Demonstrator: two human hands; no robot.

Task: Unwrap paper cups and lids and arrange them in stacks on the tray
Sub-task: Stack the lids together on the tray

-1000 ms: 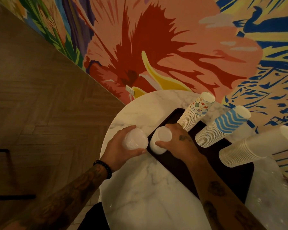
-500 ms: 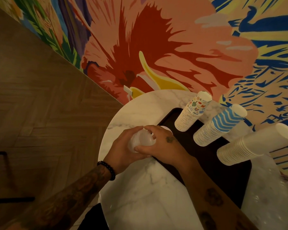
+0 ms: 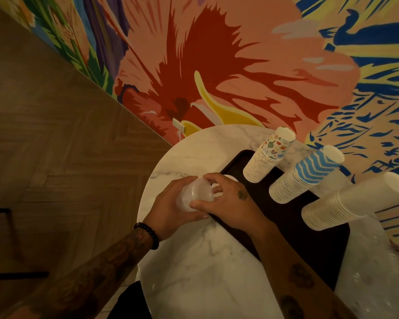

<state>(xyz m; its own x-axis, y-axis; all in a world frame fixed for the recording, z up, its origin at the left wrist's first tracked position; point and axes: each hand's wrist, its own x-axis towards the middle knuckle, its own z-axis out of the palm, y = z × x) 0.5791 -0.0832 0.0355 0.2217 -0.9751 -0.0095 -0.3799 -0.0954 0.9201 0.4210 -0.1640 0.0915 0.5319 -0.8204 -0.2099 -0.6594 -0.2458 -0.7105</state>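
The left hand [image 3: 171,210] cups the stack of clear lids [image 3: 195,195] and the right hand [image 3: 230,201] curls over its top, just off the tray's [image 3: 309,238] left edge. A slack grip could spill the slick lids over the table's [image 3: 194,272] rim. The tray bears three inverted stacks: floral cups [image 3: 266,157], blue-wave cups [image 3: 302,176] and plain cups [image 3: 346,203].

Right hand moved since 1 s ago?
Yes: the right hand shifted left, its fingers now past the tray edge and on the lid stack the left hand holds.
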